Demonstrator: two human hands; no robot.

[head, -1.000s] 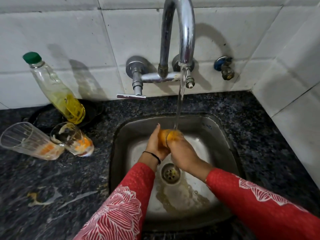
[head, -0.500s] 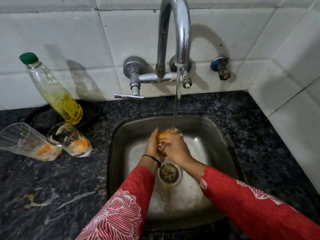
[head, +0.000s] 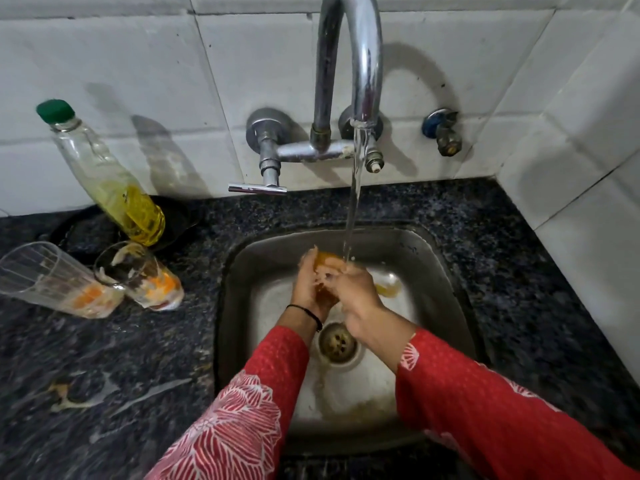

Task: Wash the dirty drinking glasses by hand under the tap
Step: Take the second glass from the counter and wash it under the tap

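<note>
OK, both hands are together over the middle of the sink, clamped on one held glass.
- Left hand: wraps the glass from the left side, black wristband at the wrist.
- Right hand: fingers curled over the near-right side of the glass.
- Held glass: orange-tinted and mostly hidden by the fingers. Long axis is roughly upright and tipped a little toward the far wall, with the mouth up. The base is buried in the palms.
- Water stream from the tap lands at the right edge of the glass rim, where the right hand's fingers meet it.
- Drain sits just near of the hands. There are orange-yellow puddles on the sink floor.

Left tabletop:
- Ribbed glass lies on its side, long axis left-right, mouth to the left and orange residue at the base.
- Second glass lies just beside it on the right, mouth pointing far-left and base near-right, smeared with orange.
- Bottle with a green cap stands at the far wall with yellow liquid in its lower part.
- Wet streaks lie on the near tabletop.
</note>
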